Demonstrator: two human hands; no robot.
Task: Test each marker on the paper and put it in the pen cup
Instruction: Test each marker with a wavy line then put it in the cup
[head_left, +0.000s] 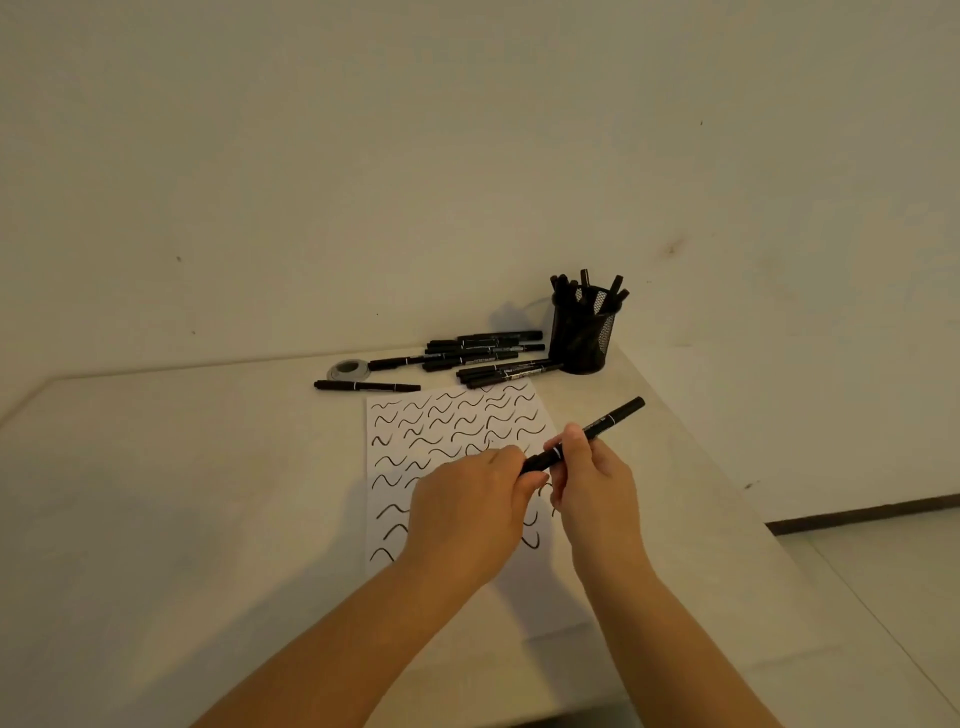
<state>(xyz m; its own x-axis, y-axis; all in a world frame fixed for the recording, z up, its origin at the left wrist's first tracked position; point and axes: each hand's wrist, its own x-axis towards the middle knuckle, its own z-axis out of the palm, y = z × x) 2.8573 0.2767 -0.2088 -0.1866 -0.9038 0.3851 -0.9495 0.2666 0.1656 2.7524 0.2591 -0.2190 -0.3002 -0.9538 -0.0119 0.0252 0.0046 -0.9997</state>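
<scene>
Both hands hold one black marker (615, 418) above the white paper (457, 431), which is covered with several black wavy test strokes. My right hand (592, 488) grips the marker's barrel, its far end pointing up and right. My left hand (467, 514) is closed over the marker's near end; whether a cap sits there is hidden. A black mesh pen cup (582, 332) stands at the back right with several markers in it. A pile of loose black markers (483, 353) lies left of the cup, and a single marker (366, 386) lies apart.
The beige table (182, 493) meets a pale wall at the back. A round grey cable grommet (348, 370) sits by the loose markers. The table's right edge (753, 499) runs diagonally, with floor beyond it.
</scene>
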